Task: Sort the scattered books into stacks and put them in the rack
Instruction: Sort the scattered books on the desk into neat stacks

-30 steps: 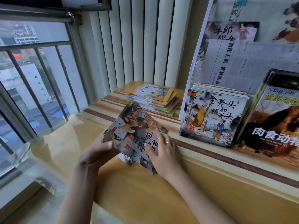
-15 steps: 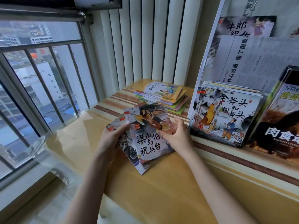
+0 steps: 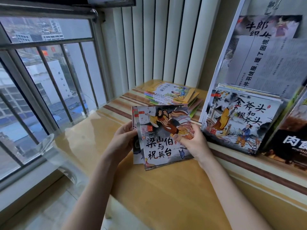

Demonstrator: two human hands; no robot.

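Because the left hand (image 3: 123, 143) and right hand (image 3: 191, 141) only pinch the side edges of the small stack of picture books (image 3: 163, 136), held above the yellow table (image 3: 166, 196) near the rack (image 3: 214, 90), the misaligned lower books could slide out.

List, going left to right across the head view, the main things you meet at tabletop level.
Window railing → left hand → held storybooks → right hand → axe storybook stack in rack → animal book.

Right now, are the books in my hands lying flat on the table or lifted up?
Lifted and tilted: both hands, left and right, grip the small stack of books by its sides.
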